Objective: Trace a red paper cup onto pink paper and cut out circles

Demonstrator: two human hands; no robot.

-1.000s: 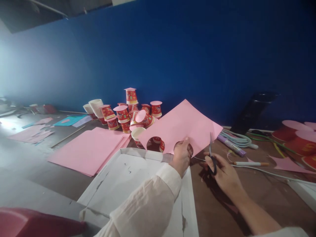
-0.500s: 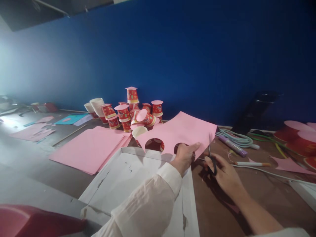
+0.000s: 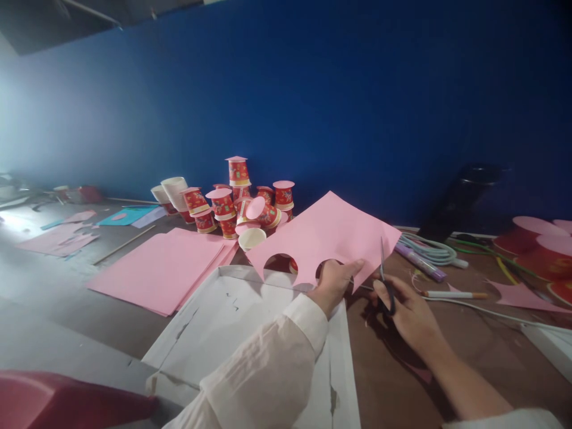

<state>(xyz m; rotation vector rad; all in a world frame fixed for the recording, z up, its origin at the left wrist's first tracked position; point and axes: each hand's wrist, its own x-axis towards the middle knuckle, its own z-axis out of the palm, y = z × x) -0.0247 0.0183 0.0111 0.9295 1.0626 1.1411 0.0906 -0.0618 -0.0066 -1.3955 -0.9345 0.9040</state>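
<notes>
My left hand (image 3: 333, 281) pinches the near edge of a pink paper sheet (image 3: 330, 229) that has two round holes cut along that edge. The sheet is lifted off the table and tilts up toward the blue wall. My right hand (image 3: 409, 313) grips dark-handled scissors (image 3: 385, 274), blades pointing up, just right of the sheet's edge. A flat white cardboard tray (image 3: 232, 325) lies under my left forearm.
A pile of red paper cups (image 3: 236, 202) with pink round lids stands behind the sheet. A stack of pink paper (image 3: 161, 268) lies left. Right of my hands are a pen (image 3: 453, 295), a purple marker (image 3: 420, 260), coiled cables (image 3: 429, 247) and large red cups (image 3: 536, 247).
The sheet dropped flatter toward the table half a second ago, then tilted up again. My left thumb shifted along its edge. My right hand with the scissors barely moved.
</notes>
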